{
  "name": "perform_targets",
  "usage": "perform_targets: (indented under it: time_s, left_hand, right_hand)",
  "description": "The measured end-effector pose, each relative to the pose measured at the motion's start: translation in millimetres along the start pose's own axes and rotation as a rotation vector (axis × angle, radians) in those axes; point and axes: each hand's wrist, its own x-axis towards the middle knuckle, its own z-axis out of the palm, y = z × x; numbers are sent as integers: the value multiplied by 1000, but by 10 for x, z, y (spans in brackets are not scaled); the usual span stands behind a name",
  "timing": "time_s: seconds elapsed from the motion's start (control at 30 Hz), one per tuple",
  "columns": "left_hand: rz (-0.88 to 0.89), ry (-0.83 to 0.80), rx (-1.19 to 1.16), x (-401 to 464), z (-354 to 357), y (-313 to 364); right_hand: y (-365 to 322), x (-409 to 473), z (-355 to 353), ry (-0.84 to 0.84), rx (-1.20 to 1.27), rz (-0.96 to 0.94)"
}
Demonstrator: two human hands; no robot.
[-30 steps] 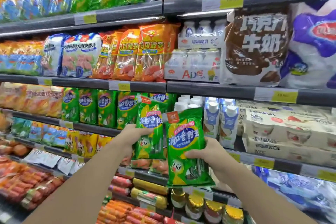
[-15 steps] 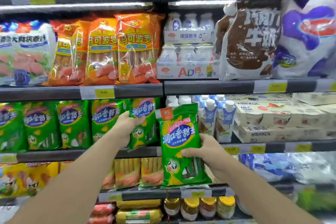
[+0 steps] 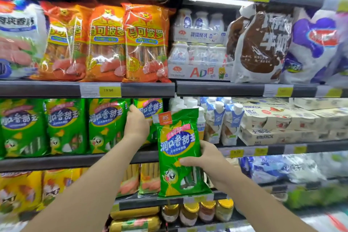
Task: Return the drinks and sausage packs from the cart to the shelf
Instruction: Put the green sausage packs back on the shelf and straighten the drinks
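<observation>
My right hand [image 3: 205, 158] grips a green sausage pack [image 3: 178, 149] upright in front of the shelf, below and right of the green row. My left hand [image 3: 136, 124] holds a second green sausage pack [image 3: 151, 109] that stands on the shelf [image 3: 56, 162] at the right end of the row of matching green packs [image 3: 66, 126]; the hand hides most of that pack. White drink bottles [image 3: 180, 102] and blue-white cartons [image 3: 216, 118] stand just right of the row. The cart is out of view.
Orange sausage packs [image 3: 145, 43] and small white bottle multipacks [image 3: 199, 43] fill the shelf above. Yoghurt multipacks [image 3: 282, 124] sit at the right. Yellow packs [image 3: 22, 192] and jars [image 3: 190, 213] occupy the lower shelves.
My left hand has pushed its green pack up and back onto the shelf at the end of the row. My right hand stays on its pack. The view has moved closer to the shelf.
</observation>
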Motion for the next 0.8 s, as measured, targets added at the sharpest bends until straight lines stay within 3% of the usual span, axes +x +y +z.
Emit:
perform_targets:
  time_s: [0.07, 0.17, 0.27, 0.47, 0.6, 0.73, 0.8]
  left_hand:
    - [169, 86, 223, -142, 19, -57]
    - [356, 148, 281, -201, 26, -270]
    - [554, 219, 647, -181, 29, -435]
    - [622, 189, 750, 3, -33, -434]
    - [727, 150, 624, -2, -35, -509]
    - [513, 181, 137, -165, -296, -656]
    - [511, 163, 11, -281, -424, -732]
  right_hand:
    - [2, 3, 17, -27, -3, -1]
    - [38, 65, 36, -38, 16, 4]
    - [65, 132, 75, -31, 57, 15]
    - [-5, 233, 196, -32, 64, 14]
    - [-111, 365, 355, -1, 98, 4]
    - [-178, 616, 580, 39, 139, 7]
    - [-235, 741, 701, 48, 181, 14]
